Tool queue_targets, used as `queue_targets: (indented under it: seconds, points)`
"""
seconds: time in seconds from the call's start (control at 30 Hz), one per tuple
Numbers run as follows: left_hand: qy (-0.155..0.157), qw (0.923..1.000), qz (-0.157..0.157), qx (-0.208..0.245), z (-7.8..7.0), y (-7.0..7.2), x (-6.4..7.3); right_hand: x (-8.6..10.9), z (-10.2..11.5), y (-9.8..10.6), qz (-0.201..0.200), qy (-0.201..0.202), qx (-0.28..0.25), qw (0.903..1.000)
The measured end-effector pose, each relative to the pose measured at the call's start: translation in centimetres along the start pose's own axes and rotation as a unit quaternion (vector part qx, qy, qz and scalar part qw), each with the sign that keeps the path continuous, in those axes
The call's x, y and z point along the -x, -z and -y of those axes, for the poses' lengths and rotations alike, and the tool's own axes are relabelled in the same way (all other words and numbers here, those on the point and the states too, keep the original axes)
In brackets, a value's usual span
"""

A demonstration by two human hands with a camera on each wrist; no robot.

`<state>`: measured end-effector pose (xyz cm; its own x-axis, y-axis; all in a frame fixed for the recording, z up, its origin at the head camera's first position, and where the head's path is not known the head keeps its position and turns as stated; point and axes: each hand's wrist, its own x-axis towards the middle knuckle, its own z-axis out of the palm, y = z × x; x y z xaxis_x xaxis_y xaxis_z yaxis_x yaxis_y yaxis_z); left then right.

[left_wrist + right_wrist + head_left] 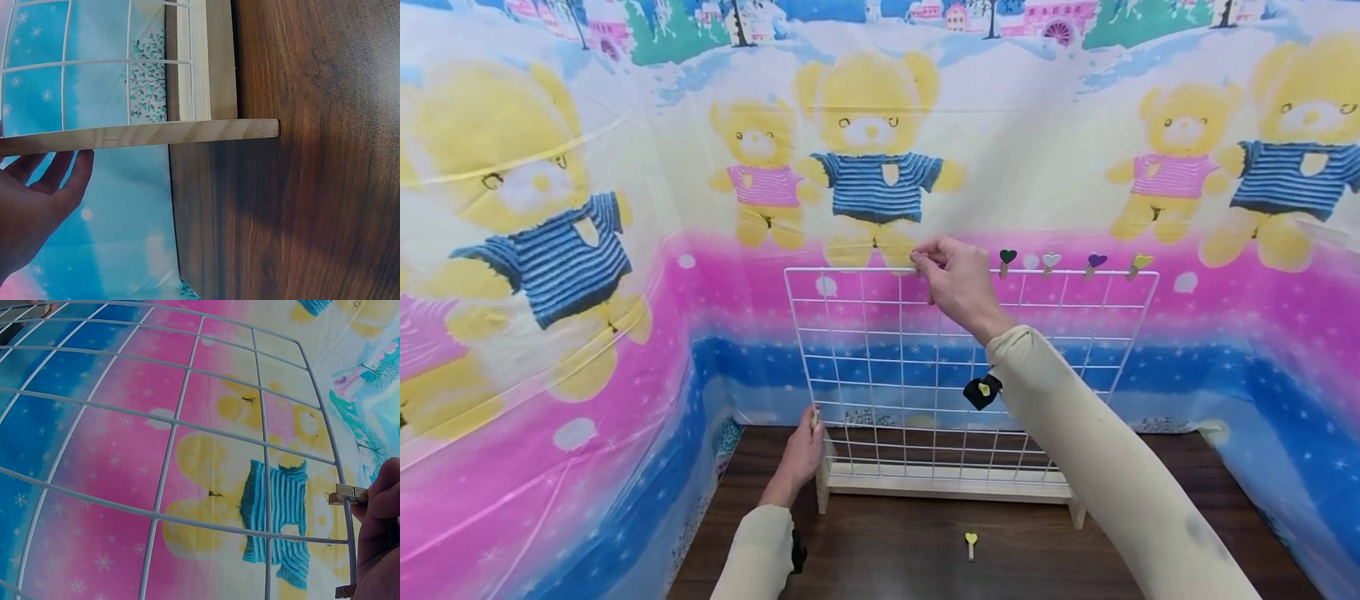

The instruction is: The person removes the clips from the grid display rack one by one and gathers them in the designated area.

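A white wire grid (917, 358) stands upright in a light wooden stand (947, 487). My right hand (958, 283) is at its top wire, left of the middle, pinching a small wooden clothespin (350, 495) whose jaws sit over the wire. Any heart on this clothespin is hidden by the fingers. My left hand (801, 454) holds the stand's left upright (187, 131), fingertips against its outer side. Along the top wire to the right are clothespins with a dark green heart (1008, 257), a white heart (1051, 261), a purple heart (1097, 262) and a yellow heart (1142, 262).
Another clothespin with a yellow heart (972, 542) lies on the dark wooden table (895, 554) in front of the stand. A cloth printed with bears (880, 183) hangs behind and at both sides. My right forearm passes in front of the grid's right half.
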<state>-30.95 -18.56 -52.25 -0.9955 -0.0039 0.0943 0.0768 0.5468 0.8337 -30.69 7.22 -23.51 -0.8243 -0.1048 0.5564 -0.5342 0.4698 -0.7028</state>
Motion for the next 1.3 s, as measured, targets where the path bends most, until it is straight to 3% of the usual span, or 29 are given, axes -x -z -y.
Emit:
queue_targets:
  seconds: [0.37,0.63,0.97,1.3]
  points:
    - [-0.004,1.0000,0.005,0.002,0.0,-0.1,0.2,-0.1,0.5,-0.8,-0.003,0.019,0.029,0.9994]
    - [-0.011,0.9999,-0.002,-0.007,0.1,-0.3,0.3,0.1,1.3,0.2,-0.005,0.013,-0.028,0.9995]
    - [-0.016,0.9999,-0.001,-0.004,-0.1,0.3,-0.1,2.3,1.1,2.3,0.068,-0.026,-0.038,0.9966]
    - [-0.015,0.9998,-0.002,-0.012,-0.2,0.1,0.3,6.6,-2.8,3.5,0.140,0.021,-0.015,0.9898]
